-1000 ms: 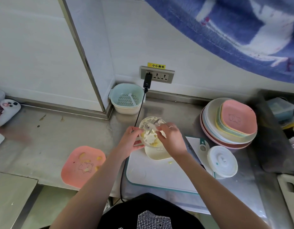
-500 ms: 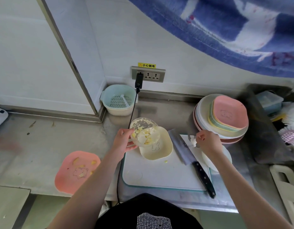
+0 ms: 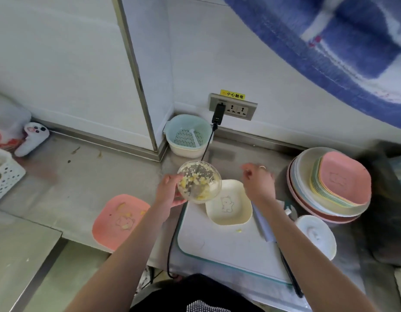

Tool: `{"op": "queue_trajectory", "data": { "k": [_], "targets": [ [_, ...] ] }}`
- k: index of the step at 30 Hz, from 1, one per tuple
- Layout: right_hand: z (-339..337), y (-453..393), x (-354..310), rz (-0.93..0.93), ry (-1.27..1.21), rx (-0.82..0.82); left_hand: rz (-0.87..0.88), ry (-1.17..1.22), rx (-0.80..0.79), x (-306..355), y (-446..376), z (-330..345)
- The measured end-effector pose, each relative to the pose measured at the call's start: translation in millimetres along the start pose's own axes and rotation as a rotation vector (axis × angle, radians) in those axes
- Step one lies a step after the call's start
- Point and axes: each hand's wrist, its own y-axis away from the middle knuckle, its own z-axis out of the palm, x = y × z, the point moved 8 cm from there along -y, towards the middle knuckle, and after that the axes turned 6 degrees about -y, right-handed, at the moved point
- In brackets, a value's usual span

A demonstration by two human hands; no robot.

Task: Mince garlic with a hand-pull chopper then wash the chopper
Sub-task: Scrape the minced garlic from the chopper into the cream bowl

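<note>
I saw the clear chopper bowl [image 3: 199, 182] tilted, mouth toward me, held up just beyond the cream dish's [image 3: 228, 202] far-left corner. Minced garlic [image 3: 192, 179], pale yellow, clung to its inner wall. The white chopper lid [image 3: 316, 236] lay flat, right of that dish.

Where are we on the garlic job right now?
Mincing looks done: the clear chopper bowl holds chopped garlic, and its white lid lies off on the counter. In hand: the left hand holds the bowl tilted beside the cream dish, which looks empty; the right hand hovers free. Left: emptying the garlic, then washing.
</note>
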Motion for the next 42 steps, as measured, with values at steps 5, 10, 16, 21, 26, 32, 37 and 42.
{"op": "queue_trajectory", "data": {
  "k": [5,10,16,21,26,32,37,42],
  "targets": [
    [53.5,-68.4,-128.5,-0.32,-0.152,-0.2,0.081,0.104,0.215,28.8,1.5,-62.8],
    [133.2,-132.5,-162.6,-0.295,0.321,-0.42,0.134,0.152,0.307,43.6,2.9,-116.5],
    [188.8,-155.2,-140.2,-0.289,0.489,-0.589,0.127,0.199,0.311,44.2,-6.7,-133.1],
    [199.3,-164.1,-127.1,-0.156,0.329,-0.582,0.122,0.249,0.316,39.4,-8.8,-129.7],
    [190.1,-153.1,-117.3,-0.081,0.333,-0.539,0.094,0.281,0.254,44.2,-4.7,-110.5],
    [186.6,-152.5,-116.7,-0.075,0.296,-0.455,0.115,0.255,0.208,41.8,-1.1,-104.6],
    [148.6,-135.5,-138.3,-0.039,-0.119,-0.256,0.135,0.224,0.208,52.5,6.7,-106.6],
    [72.5,-67.9,-156.5,-0.199,-0.447,-0.141,0.147,0.206,0.103,76.4,14.0,-83.7]
  ]
}}
